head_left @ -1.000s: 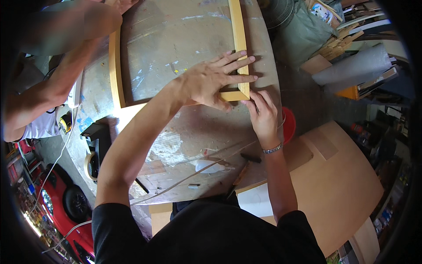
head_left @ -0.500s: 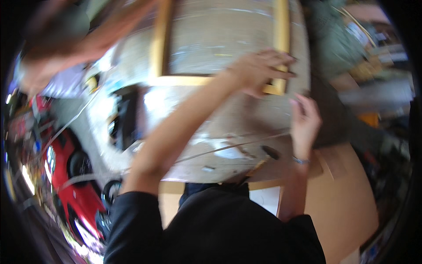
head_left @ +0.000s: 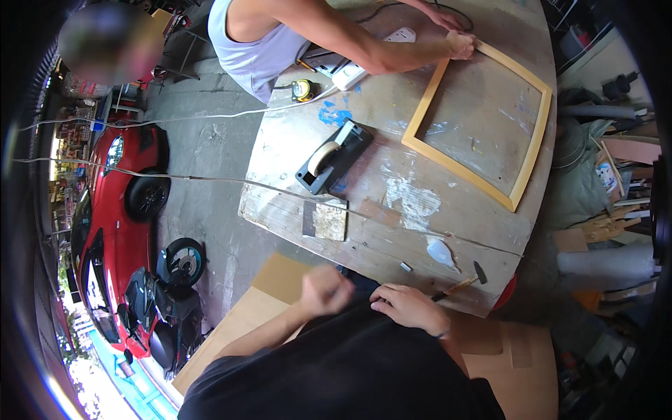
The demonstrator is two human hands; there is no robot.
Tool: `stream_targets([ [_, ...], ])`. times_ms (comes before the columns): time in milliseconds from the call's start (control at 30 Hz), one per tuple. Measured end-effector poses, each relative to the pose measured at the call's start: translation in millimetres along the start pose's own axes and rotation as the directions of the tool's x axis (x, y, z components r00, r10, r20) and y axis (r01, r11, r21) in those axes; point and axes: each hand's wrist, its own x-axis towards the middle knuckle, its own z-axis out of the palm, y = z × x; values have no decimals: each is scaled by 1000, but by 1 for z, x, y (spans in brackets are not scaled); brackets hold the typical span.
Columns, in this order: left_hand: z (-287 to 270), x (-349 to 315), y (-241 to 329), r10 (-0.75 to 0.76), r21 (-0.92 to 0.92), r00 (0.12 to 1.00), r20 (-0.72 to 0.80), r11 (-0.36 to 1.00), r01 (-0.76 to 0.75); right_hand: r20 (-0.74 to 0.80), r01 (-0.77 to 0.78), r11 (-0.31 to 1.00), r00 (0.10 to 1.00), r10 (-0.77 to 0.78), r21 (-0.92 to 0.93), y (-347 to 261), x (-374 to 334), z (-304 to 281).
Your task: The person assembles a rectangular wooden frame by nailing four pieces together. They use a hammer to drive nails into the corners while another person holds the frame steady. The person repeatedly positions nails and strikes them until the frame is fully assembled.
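In front of my dark shirt, at the table's near edge, are both my hands. My left hand (head_left: 327, 290) is drawn into a fist and slightly blurred; whatever it may hold is hidden. My right hand (head_left: 407, 308) lies against the front of my shirt, fingers curled in, their tips hidden. Both are apart from the wooden frame (head_left: 462, 171), a pale empty rectangle lying flat on the worn table (head_left: 280, 210). A co-worker's hand (head_left: 460, 45) touches the frame's far corner. Closest to my right hand on the table is a hammer (head_left: 458, 285) with a wooden handle.
A black tape dispenser (head_left: 334, 155), tape measure (head_left: 303, 90), power strip (head_left: 348, 75) and white bottle (head_left: 440, 252) sit on the table. A cord (head_left: 280, 187) crosses it. Cardboard (head_left: 280, 278) lies below me. Left stand a motorcycle (head_left: 164, 329) and red car (head_left: 122, 238).
My left hand has left the frame's near corner, and both hands have drawn back to my waist. In view, the frame now lies farther right and turned. The co-worker's hand is now at its far corner.
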Motion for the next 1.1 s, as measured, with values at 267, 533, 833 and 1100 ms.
stream_targets([
  [267,-53,117,-170,-198,351,948,-247,894,278,-331,54,979,936,-117,-195,-32,183,-157],
  [533,-101,142,-191,-354,275,935,-16,898,344,337,-77,799,880,336,-596,2,359,-214],
  [833,-106,140,-199,-406,233,914,3,889,394,433,-302,940,877,208,161,42,345,-248],
  [1100,-103,155,-190,-374,233,926,50,906,353,-322,-172,401,883,-342,-900,41,290,-248],
])
